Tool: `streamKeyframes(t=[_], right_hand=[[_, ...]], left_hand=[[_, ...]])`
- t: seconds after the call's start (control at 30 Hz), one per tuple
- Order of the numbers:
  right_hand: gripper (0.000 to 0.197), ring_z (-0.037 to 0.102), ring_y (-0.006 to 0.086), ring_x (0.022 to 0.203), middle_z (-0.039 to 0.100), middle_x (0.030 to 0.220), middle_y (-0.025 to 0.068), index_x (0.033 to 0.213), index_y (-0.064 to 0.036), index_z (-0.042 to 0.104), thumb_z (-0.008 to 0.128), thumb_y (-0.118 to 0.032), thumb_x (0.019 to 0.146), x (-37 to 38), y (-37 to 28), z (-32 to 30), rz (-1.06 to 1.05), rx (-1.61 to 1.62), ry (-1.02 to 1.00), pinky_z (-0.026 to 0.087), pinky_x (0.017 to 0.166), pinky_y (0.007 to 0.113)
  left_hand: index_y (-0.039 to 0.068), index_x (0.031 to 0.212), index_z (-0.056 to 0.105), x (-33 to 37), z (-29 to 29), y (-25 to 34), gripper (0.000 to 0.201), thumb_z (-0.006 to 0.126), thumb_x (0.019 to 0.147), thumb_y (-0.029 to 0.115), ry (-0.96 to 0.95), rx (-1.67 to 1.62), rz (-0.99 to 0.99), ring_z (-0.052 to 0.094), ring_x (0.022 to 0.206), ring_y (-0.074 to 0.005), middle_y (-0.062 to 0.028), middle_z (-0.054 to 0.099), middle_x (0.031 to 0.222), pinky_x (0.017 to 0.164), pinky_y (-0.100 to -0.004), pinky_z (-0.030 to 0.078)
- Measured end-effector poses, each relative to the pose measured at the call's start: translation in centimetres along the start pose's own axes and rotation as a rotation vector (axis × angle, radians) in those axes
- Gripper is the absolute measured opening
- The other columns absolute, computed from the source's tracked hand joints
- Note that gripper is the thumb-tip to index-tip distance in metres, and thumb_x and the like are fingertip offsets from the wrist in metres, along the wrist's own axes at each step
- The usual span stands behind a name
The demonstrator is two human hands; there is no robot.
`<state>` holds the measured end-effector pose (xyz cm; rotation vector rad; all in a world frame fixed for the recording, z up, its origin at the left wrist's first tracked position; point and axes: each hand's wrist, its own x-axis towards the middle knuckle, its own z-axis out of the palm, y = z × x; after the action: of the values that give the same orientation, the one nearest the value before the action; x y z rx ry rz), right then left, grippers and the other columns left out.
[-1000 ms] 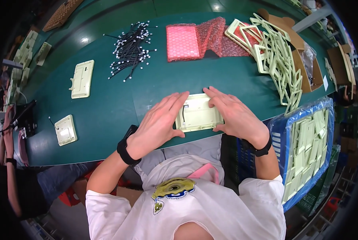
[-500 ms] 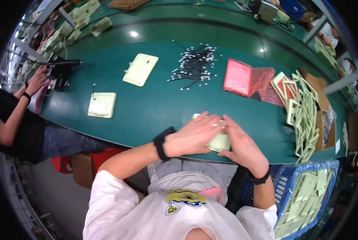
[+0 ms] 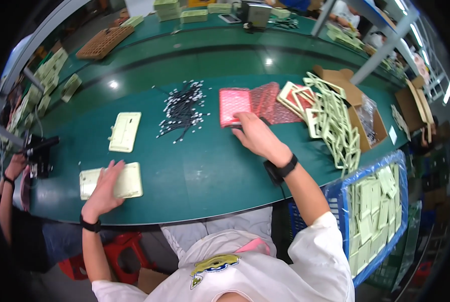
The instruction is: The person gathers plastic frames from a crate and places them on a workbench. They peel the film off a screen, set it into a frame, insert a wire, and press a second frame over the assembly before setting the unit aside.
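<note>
My left hand spans a cream plastic housing at the table's left front, fingers at its far edge and thumb at its near edge. Beside and partly under that hand is another cream housing. My right hand pinches the near edge of a red bubble-wrap pouch, fingertips on top and thumb below. A thin dark edge shows by those fingertips; what it belongs to is unclear. Farther back lies a third cream housing.
Black cables with white ends lie mid-table. Pale green frames heap at the right before a cardboard box. A blue crate of cream parts stands by the right edge. A co-worker's hand is at far left.
My hands have parted. The left has taken the cream housing from the table's front middle to the left, beside the other one; the right has reached forward to the red pouch. The view has turned right.
</note>
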<state>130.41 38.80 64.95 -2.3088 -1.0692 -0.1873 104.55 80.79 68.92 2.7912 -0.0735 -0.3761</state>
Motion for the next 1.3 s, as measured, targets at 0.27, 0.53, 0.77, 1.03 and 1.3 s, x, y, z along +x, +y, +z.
streamKeyframes(t=[0.27,0.53,0.77,1.03,1.3], right_hand=[[0.035,0.064,0.0487,0.102,0.066,0.106,0.0313,0.116,0.0071,0.057,0.067,-0.016,0.092,1.4,-1.0,-1.7,0.204,-0.037,0.014,0.052,0.089,0.053],[0.021,0.064,0.0528,0.088,0.067,0.083,0.0315,0.104,0.005,0.059,0.057,-0.013,0.093,1.2,4.4,-1.7,0.418,-0.032,0.056,0.052,0.082,0.058],[0.018,0.067,0.0488,0.088,0.068,0.087,0.0312,0.097,0.0033,0.06,0.062,-0.011,0.086,-3.1,2.8,-10.0,0.471,-0.254,0.24,0.054,0.081,0.056],[0.049,0.066,0.0435,0.109,0.071,0.104,0.0238,0.118,0.0014,0.065,0.074,-0.031,0.082,-12.7,10.2,-21.3,1.025,-0.709,0.155,0.054,0.094,0.046],[0.075,0.064,0.0407,0.116,0.067,0.122,0.0278,0.133,0.0033,0.057,0.078,-0.047,0.081,-17.4,11.8,-27.4,1.159,-0.399,-0.249,0.052,0.096,0.046]], left_hand=[[0.01,0.154,0.037,-0.7,-3.2,5.7,0.103,0.087,0.064,0.004,0.115,0.106,-0.099,0.023,0.153,-0.0369,-0.0159,0.036,0.159,0.125,-0.053,0.018],[0.001,0.123,0.064,12.8,0.2,18.9,0.035,0.07,0.09,0.011,0.258,-0.515,0.374,0.066,0.105,-0.0293,-0.0144,0.066,0.111,0.089,-0.0358,0.054],[-0.002,0.125,0.058,27.9,4.7,24.1,0.048,0.072,0.089,0.028,0.472,-0.04,0.18,0.056,0.116,-0.0409,-0.0251,0.055,0.126,0.092,-0.0493,0.052],[-0.002,0.135,0.053,31.0,6.6,26.7,0.07,0.076,0.085,0.041,0.435,0.042,-0.005,0.046,0.126,-0.0472,-0.0293,0.046,0.138,0.097,-0.0591,0.046],[0.002,0.132,0.055,24.1,7.0,24.9,0.055,0.075,0.087,0.026,0.666,-0.101,0.269,0.044,0.13,-0.0444,-0.0263,0.044,0.141,0.107,-0.0521,0.041]])
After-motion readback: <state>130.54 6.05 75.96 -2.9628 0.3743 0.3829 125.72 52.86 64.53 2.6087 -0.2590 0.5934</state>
